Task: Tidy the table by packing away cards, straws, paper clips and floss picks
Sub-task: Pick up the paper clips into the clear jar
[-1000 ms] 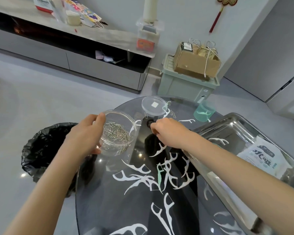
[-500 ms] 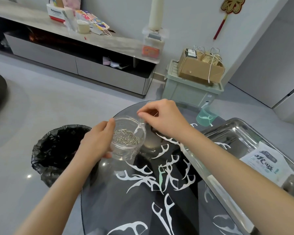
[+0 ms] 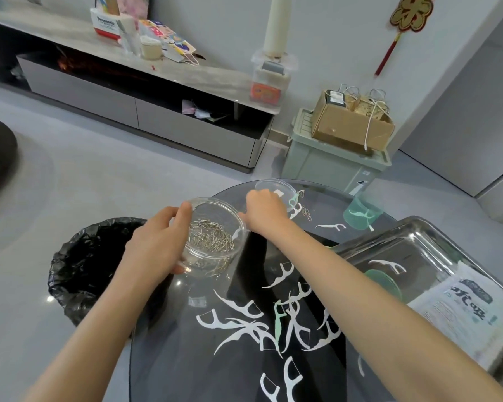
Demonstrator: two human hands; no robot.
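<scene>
While firm in the curled left hand (image 3: 156, 246), paper-clip tub (image 3: 215, 258) just beside right hand (image 3: 263, 215), grip unclear.

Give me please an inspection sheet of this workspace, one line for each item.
Surface: round glass table.
Job's things: paper clips in a clear jar; loose clips by the clear lid; floss picks scattered on the table, some in a green cup.
Clutter: metal tray holding a printed packet, a green lid and one floss pick.
Hands: left hand grips the jar; right hand reaches down by the clear lid, fingers hidden.
Cables: white cord over a cardboard box.
Surroundings: bin with black bag, low cabinet, storage box.
</scene>
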